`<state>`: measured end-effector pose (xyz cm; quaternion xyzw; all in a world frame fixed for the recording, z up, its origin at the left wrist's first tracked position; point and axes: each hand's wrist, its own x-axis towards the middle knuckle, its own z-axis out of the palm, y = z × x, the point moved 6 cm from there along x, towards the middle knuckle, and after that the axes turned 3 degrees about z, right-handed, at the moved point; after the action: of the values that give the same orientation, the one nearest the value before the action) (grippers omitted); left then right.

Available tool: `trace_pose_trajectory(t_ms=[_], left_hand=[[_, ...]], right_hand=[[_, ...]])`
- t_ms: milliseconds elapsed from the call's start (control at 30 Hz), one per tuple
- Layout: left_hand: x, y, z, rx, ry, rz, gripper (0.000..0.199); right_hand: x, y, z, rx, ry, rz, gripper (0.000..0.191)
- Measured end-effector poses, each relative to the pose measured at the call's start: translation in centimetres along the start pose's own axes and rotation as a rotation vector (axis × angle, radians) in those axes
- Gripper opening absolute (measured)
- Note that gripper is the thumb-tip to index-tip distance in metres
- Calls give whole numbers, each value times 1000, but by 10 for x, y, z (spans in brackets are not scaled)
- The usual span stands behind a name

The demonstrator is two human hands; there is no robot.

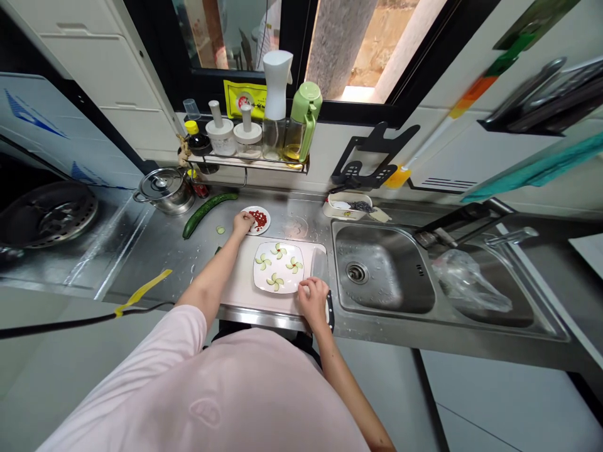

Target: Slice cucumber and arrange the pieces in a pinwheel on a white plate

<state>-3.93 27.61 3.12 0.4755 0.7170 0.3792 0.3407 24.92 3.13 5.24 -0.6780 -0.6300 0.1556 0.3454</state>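
My left hand [242,222], fingers pinched together, is at the left rim of a small white plate [266,230] of red goji berries [260,219]. Whatever the pinch holds is too small to make out. My right hand [315,296] has its fingers curled at the lower right corner of a square white plate [260,267]. Pale green slices [275,281] are laid on it in several pinwheels, some with red centres. Under the plate lies a light cutting board [238,285]. A knife with a wide blade [319,262] rests to the right, its handle partly behind my right hand.
A long green cucumber [207,213] and a cut slice [220,230] lie left. Behind stand a steel pot [166,190] and a shelf [264,163] of seasoning containers. A sink [384,276] is right, with a plastic bag [471,282] in its second basin.
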Motion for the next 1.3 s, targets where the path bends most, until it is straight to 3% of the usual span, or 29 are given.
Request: trace_pose_trajectory(t_ms=[133, 367, 600, 933, 1300], left_hand=[[-4, -1, 1, -212, -8, -7, 21], [-13, 2, 0, -356, -33, -14, 22], [-20, 0, 0, -398, -40, -4, 22], [-34, 9, -8, -468, -13, -92, 24], [-93, 39, 3, -909, -307, -255, 39]], right_hand=[[-1, -5, -1, 10, -11, -3, 13], [-5, -9, -1, 15, -6, -12, 13], [-10, -5, 1, 18, -1, -5, 12], [-12, -6, 0, 20, 8, -12, 12], [10, -39, -5, 101, 4, -83, 11]])
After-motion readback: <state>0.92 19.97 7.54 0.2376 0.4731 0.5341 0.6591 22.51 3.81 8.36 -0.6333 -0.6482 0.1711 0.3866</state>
